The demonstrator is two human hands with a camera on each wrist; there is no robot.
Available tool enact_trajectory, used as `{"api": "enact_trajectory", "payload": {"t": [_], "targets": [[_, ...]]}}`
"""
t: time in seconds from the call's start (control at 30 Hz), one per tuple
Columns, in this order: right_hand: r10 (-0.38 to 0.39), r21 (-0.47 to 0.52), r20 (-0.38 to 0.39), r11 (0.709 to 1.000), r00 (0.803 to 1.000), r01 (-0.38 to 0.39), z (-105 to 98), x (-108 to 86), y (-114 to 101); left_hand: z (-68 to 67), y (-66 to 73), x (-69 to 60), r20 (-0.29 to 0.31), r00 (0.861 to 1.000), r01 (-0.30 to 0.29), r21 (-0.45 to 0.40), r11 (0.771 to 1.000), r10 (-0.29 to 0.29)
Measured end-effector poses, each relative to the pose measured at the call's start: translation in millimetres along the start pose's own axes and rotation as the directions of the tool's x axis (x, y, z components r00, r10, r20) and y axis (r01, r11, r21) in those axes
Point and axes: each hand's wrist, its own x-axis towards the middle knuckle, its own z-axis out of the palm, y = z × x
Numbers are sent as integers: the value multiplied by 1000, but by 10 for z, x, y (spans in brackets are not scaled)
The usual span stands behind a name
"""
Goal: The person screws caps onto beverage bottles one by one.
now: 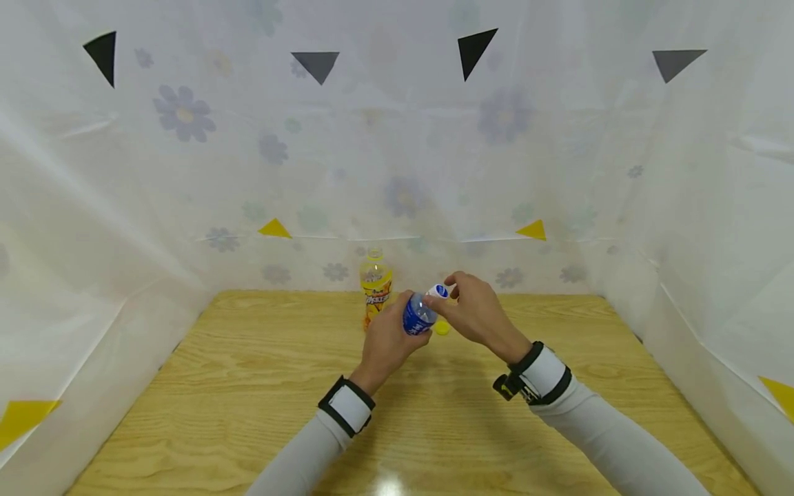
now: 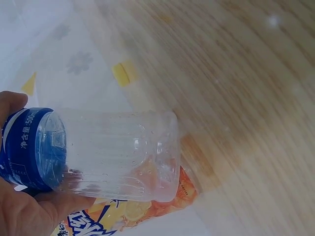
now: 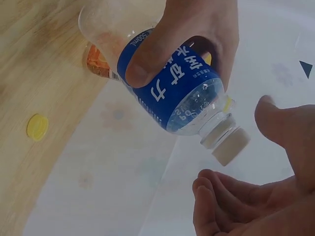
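My left hand (image 1: 387,337) grips a clear plastic bottle (image 1: 417,318) round its blue label, holding it tilted above the table. A white cap (image 3: 231,146) sits on the bottle's neck, which points toward my right hand (image 1: 476,310). In the right wrist view, that hand's thumb and relaxed fingers stand on either side of the cap, with a gap between them and it. The bottle's lower part (image 2: 123,152) looks see-through in the left wrist view, and no drink shows there.
Behind the left hand, an uncapped drink bottle (image 1: 375,282) with a yellow and orange label stands upright. A yellow cap (image 1: 442,327) lies on the wooden table (image 1: 260,386). White patterned sheets (image 1: 397,138) wall in the back and sides.
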Motion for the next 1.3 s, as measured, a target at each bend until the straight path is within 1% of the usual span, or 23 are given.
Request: {"api": "enact_trajectory", "payload": {"t": [0.07, 0.17, 0.27, 0.37, 0.47, 0.57, 0.67, 0.87, 1.03, 1.3], "targets": [[-11, 4, 10, 1000, 1000, 11, -8, -10, -8, 3, 4, -1, 0, 1000, -1, -3, 1000, 1], [-67, 8, 21, 998, 998, 67, -13, -25, -25, 3, 9, -2, -3, 1000, -1, 2, 1000, 1], [-106, 14, 22, 994, 994, 106, -9, -38, -47, 3, 9, -1, -5, 1000, -2, 13, 1000, 2], [-131, 21, 9, 991, 991, 131, 4, -42, -53, 1, 4, 1, -6, 1000, -8, 20, 1000, 8], [-154, 19, -21, 988, 988, 155, 19, -39, -35, 4, 3, 1, -12, 1000, -23, 19, 1000, 23], [-169, 10, -35, 985, 985, 170, 24, -33, -18, 4, 10, -2, -13, 1000, -22, 20, 1000, 22], [-173, 9, -36, 985, 984, 174, 30, -27, -12, 5, 11, -4, -11, 1000, -15, 23, 1000, 15], [-154, 20, -34, 988, 987, 155, 38, -27, -18, 8, 5, 0, -8, 1000, -22, 12, 1000, 22], [-145, 17, -22, 989, 989, 145, 41, -23, -16, 8, 1, -4, -6, 1000, -12, 20, 1000, 12], [-96, 9, -25, 995, 995, 96, 54, -4, -19, 7, -3, 10, -15, 999, -28, 10, 1000, 28]]}}
